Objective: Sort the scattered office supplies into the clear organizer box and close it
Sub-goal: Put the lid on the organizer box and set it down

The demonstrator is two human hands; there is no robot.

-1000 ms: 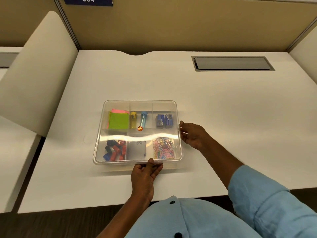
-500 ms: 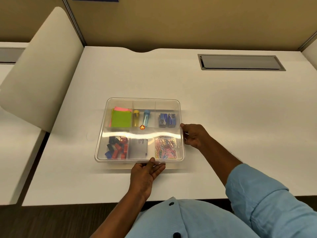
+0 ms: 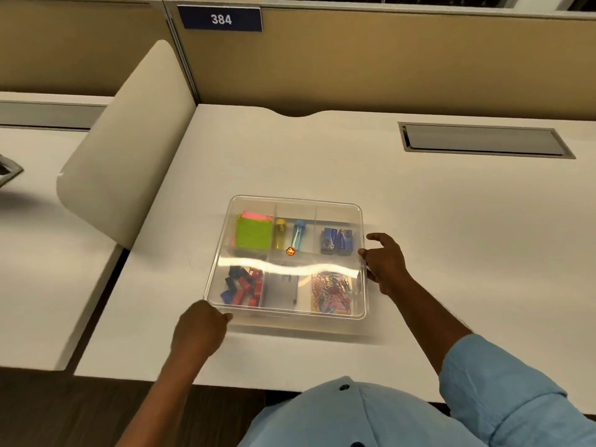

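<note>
light blue shirt (image 3: 380, 421), dark buttons (image 3: 344, 387)

One clear organizer box (image 3: 290, 200), six compartments: two tubes (image 3: 280, 235), two blue staple boxes (image 3: 336, 242), one sticky-note stack (image 3: 253, 235), one grey pack (image 3: 282, 287).

White desk (image 3: 451, 237), grey cable hatch (image 3: 483, 140), cream side divider (image 3: 129, 162), tan partition (image 3: 387, 59), blue 384 sign (image 3: 221, 18)
</note>
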